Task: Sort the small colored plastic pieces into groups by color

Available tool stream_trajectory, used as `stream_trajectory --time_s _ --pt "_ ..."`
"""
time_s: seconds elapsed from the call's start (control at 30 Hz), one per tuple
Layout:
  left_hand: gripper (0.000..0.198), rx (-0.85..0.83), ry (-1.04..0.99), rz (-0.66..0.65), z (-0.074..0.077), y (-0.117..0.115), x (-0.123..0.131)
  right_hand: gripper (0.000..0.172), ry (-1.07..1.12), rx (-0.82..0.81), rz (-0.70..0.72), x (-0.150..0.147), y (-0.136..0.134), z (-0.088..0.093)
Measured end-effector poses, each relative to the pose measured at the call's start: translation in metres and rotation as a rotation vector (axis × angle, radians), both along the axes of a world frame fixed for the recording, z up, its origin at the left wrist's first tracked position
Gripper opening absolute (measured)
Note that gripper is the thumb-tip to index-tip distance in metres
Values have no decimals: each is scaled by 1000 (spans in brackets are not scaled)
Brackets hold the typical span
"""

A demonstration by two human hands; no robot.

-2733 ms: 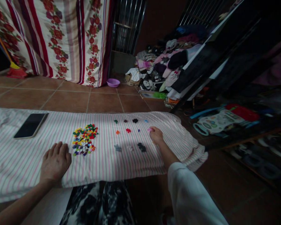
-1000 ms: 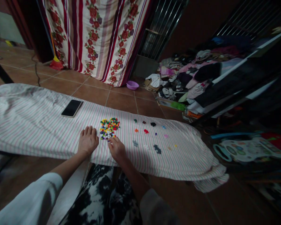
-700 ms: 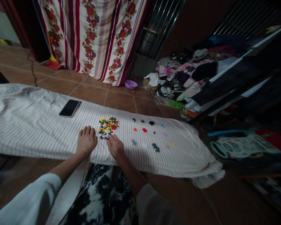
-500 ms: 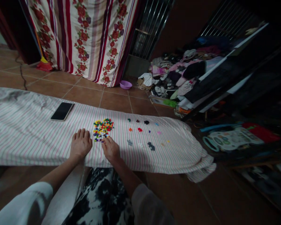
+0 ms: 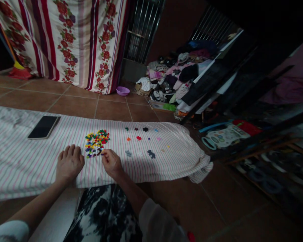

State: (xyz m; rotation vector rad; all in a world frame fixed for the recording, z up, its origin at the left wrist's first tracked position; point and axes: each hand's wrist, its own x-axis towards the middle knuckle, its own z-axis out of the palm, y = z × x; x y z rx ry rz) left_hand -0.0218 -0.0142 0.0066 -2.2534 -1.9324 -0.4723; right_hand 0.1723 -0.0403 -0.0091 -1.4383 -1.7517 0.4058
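A pile of tiny multicoloured plastic pieces (image 5: 97, 138) lies on a striped cloth (image 5: 73, 131). My left hand (image 5: 70, 164) rests palm down on the cloth, left of the pile, its fingers flat and holding nothing. At the pile's near right edge, my right hand (image 5: 112, 163) has thumb and fingers pinched together. A small dark piece shows by those fingertips; whether it is held I cannot make out. Right of the pile lie small colour groups, among them black pieces (image 5: 145, 129), red pieces (image 5: 138, 138), dark grey pieces (image 5: 151, 154) and light grey pieces (image 5: 128, 153).
A phone (image 5: 43, 127) lies on the cloth at the left. Beyond stand a floral curtain (image 5: 83, 43), a purple basin (image 5: 123, 90) and a heap of clothes (image 5: 171, 75). Dark racks (image 5: 242, 154) fill the right side.
The view has turned to the right, so the cloth and pieces appear further left. My right hand has shifted slightly right along the pile's near edge, still pinched. My left hand stays flat.
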Motion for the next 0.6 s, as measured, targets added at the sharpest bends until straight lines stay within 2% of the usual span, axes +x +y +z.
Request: stream_trajectory --time_s 0.1,0.2,0.3,0.4,0.6 --pt "37 -20 18 8 -1 1 0 23 93 54 -47 27 5 8" --pt "37 -34 19 11 -1 1 0 25 139 145 -102 66 16 15" --pt "38 -35 7 5 1 1 1 23 169 216 -241 111 28 18" --pt "39 -41 6 0 2 1 1 23 193 142 -405 157 35 17" --pt "40 -22 30 18 -2 2 0 28 131 -33 -606 229 36 21"
